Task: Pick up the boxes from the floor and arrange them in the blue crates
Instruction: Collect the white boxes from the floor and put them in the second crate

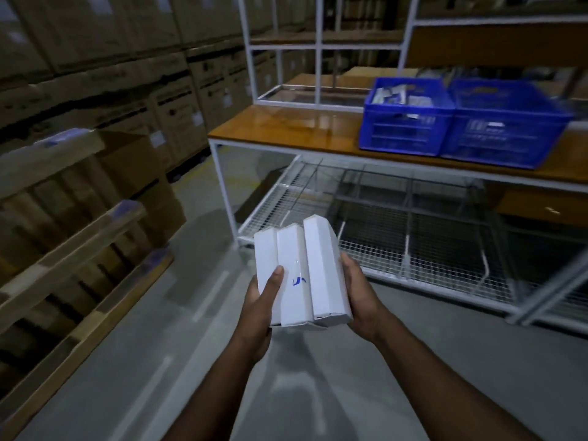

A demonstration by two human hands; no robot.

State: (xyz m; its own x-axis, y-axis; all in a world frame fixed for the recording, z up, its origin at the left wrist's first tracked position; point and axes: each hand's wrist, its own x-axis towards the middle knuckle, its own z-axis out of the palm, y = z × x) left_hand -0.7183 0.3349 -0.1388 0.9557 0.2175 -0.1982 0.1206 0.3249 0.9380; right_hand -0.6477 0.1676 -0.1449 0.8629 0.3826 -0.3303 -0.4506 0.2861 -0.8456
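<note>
Above grey floor (pixel 95 377), both hands grip white boxes (pixel 300 272).

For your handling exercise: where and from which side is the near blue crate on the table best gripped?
Grip the left blue crate by its top rim at the two short ends, coming from above and in front: its front wall faces the open table edge, the other crate hugs its right.

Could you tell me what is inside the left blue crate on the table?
The left blue crate holds white packets or boxes near its rim, blurred. Its walls hide anything lower. The wooden table bears it.
</note>
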